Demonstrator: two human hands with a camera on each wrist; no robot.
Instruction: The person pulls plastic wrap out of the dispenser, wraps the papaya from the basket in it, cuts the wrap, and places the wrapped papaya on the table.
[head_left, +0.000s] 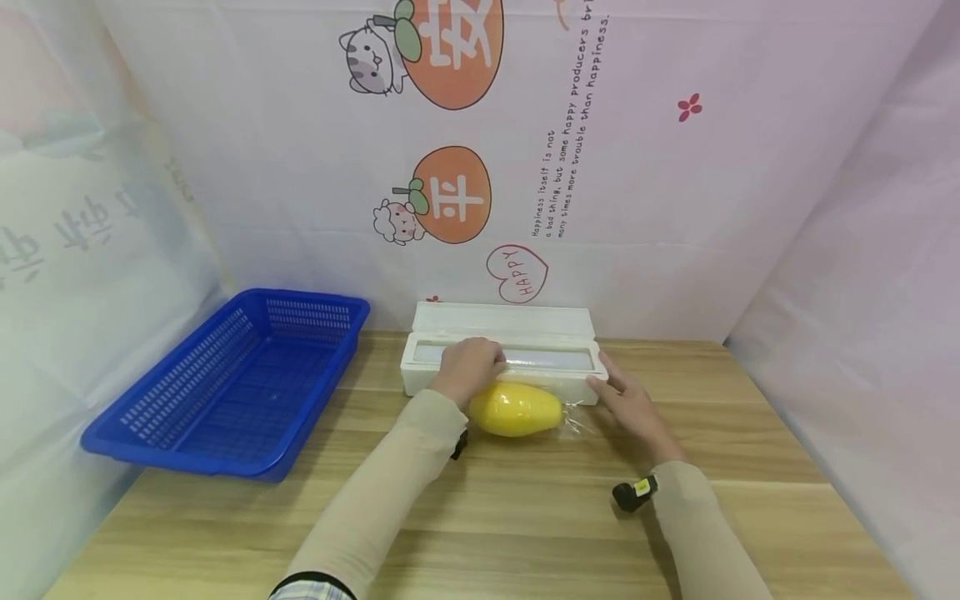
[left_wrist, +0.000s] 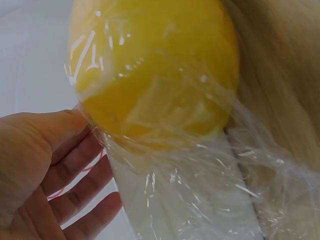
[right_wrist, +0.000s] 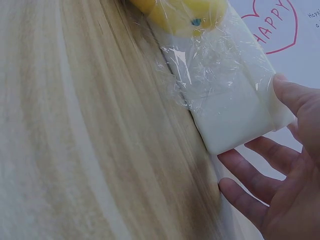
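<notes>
A yellow papaya-like fruit [head_left: 517, 410] wrapped in clear cling film lies in front of a long white cling film box [head_left: 573, 387]. The box's lid [head_left: 502, 320] stands raised, and a pale roll [head_left: 551, 359] shows inside. My left hand [head_left: 472, 367] reaches over the box's front, left of its middle. Its thumb and forefinger meet at the film's edge by the fruit, pinching the film [left_wrist: 175, 175]. My right hand [head_left: 630, 407] grips the box's right end, thumb on one face and fingers around the end. Loose crinkled film [right_wrist: 175, 80] trails from the fruit's tip along the box.
At the left stands a blue plastic basket [head_left: 300, 417] with slotted walls. A printed white cloth [head_left: 637, 208] hangs behind the wooden table [head_left: 525, 533], close at the back of the box. More cloth encloses both sides.
</notes>
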